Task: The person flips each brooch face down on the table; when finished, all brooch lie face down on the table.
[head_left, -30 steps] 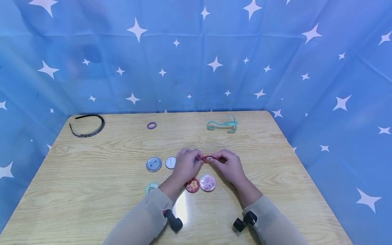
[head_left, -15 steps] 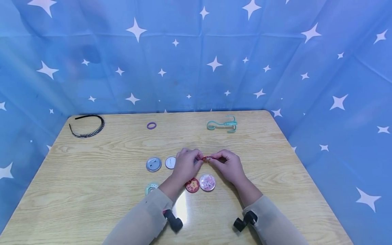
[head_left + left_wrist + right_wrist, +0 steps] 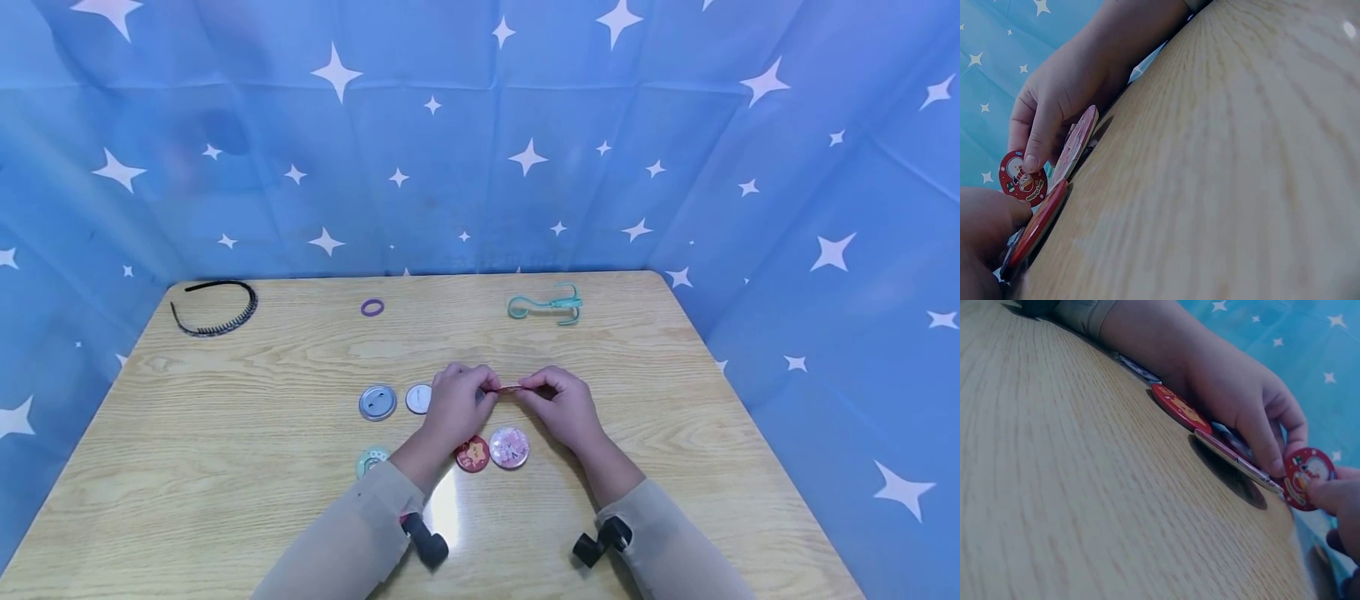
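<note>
My left hand (image 3: 459,404) and right hand (image 3: 558,407) meet over the middle of the table. Between their thumbs and fingers they pinch opposite edges of a small red pin badge (image 3: 509,388), seen edge-on in the head view. Its face, with a white-bearded cartoon figure, shows in the left wrist view as the red badge (image 3: 1023,179). Just below the hands lie a red badge with a flower-like yellow figure (image 3: 472,454) and a pink badge (image 3: 509,448). A badge partly behind my left hand is mostly hidden.
Left of the hands lie a large badge back-side up (image 3: 377,402), a smaller white-backed badge (image 3: 418,398) and a mint-green badge (image 3: 371,460). Along the back are a black headband (image 3: 217,327), a purple hair tie (image 3: 372,307) and a teal hook-like item (image 3: 551,305).
The pinched red badge has tilted from showing an oval of its face to nearly edge-on in the head view. Both hands stay in about the same place.
</note>
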`<move>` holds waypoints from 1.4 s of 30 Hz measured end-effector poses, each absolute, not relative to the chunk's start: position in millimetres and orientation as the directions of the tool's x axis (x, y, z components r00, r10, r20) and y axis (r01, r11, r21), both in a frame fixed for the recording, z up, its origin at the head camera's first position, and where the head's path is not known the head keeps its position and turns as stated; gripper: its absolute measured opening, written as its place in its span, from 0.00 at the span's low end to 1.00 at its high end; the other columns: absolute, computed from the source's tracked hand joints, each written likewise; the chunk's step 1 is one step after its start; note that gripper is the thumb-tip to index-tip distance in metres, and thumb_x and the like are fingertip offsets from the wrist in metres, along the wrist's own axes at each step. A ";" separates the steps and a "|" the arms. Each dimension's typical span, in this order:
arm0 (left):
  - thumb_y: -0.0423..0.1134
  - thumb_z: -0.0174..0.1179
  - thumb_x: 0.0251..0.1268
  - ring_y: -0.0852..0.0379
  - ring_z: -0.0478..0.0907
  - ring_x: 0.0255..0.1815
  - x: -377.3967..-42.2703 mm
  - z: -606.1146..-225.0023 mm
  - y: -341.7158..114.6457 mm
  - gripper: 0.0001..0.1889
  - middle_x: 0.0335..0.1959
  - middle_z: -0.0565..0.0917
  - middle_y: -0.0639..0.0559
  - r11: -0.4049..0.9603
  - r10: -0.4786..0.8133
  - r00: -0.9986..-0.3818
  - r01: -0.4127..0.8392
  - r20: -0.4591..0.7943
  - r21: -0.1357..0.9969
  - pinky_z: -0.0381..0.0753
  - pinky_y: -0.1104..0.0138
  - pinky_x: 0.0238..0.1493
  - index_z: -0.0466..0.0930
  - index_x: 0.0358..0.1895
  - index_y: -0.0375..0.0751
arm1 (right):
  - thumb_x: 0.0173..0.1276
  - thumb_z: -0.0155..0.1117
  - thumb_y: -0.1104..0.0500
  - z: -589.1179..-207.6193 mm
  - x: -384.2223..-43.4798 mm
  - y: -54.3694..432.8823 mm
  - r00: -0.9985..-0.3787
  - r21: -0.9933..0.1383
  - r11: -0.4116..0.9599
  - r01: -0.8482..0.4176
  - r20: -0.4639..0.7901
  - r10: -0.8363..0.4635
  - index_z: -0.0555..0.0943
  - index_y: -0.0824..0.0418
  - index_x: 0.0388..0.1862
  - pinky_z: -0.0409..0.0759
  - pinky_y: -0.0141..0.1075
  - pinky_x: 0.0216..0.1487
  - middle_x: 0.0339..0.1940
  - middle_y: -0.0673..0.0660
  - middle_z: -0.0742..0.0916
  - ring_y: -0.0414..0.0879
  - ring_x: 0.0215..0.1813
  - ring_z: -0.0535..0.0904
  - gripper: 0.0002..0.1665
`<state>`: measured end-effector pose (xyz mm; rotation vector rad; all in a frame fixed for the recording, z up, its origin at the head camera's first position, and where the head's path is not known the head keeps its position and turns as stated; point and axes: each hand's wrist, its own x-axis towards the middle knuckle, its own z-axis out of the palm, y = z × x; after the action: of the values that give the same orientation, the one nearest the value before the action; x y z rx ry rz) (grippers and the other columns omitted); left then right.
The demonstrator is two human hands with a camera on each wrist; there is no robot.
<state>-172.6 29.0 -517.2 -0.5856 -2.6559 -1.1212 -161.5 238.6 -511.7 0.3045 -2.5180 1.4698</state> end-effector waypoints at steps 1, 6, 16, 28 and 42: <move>0.37 0.74 0.66 0.51 0.78 0.49 -172.6 -516.9 29.1 0.07 0.35 0.88 0.61 0.636 0.281 -0.904 0.426 0.321 0.643 0.71 0.47 0.63 0.85 0.38 0.54 | 0.61 0.81 0.71 -512.8 -161.8 239.5 -0.957 -0.831 0.480 -0.280 0.282 -0.071 0.91 0.63 0.38 0.85 0.37 0.46 0.40 0.57 0.92 0.54 0.45 0.87 0.08; 0.47 0.74 0.67 0.54 0.77 0.51 -171.5 -514.0 29.0 0.06 0.37 0.87 0.65 0.650 0.287 -0.924 0.381 0.252 0.657 0.70 0.51 0.62 0.85 0.40 0.57 | 0.62 0.82 0.67 -514.0 -162.3 241.8 -0.957 -0.838 0.466 -0.284 0.280 -0.081 0.92 0.58 0.39 0.83 0.33 0.46 0.40 0.52 0.92 0.50 0.45 0.87 0.08; 0.59 0.70 0.69 0.56 0.74 0.53 -170.6 -512.4 29.5 0.10 0.37 0.83 0.69 0.656 0.290 -0.940 0.333 0.180 0.678 0.67 0.53 0.62 0.84 0.40 0.61 | 0.63 0.81 0.69 -512.7 -162.1 243.7 -0.955 -0.817 0.499 -0.289 0.279 -0.096 0.92 0.57 0.39 0.83 0.31 0.45 0.40 0.50 0.92 0.45 0.44 0.86 0.10; 0.59 0.68 0.71 0.55 0.75 0.55 -169.9 -510.3 28.5 0.09 0.39 0.85 0.68 0.653 0.316 -0.930 0.357 0.189 0.668 0.67 0.50 0.65 0.84 0.40 0.61 | 0.64 0.82 0.65 -510.6 -162.4 242.1 -0.965 -0.804 0.538 -0.253 0.252 -0.077 0.91 0.56 0.40 0.82 0.33 0.46 0.41 0.50 0.91 0.46 0.44 0.85 0.08; 0.61 0.71 0.68 0.56 0.75 0.52 -170.4 -510.7 29.6 0.11 0.34 0.84 0.69 0.664 0.316 -0.930 0.357 0.186 0.657 0.67 0.52 0.61 0.85 0.36 0.63 | 0.61 0.81 0.66 -510.9 -163.8 245.2 -0.952 -0.712 0.634 -0.302 0.262 -0.158 0.92 0.56 0.43 0.80 0.47 0.54 0.44 0.49 0.92 0.50 0.51 0.83 0.11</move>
<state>-170.4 29.6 -510.7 -0.5700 -2.8147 -1.1289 -163.8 245.2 -510.9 0.3805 -2.6783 1.2160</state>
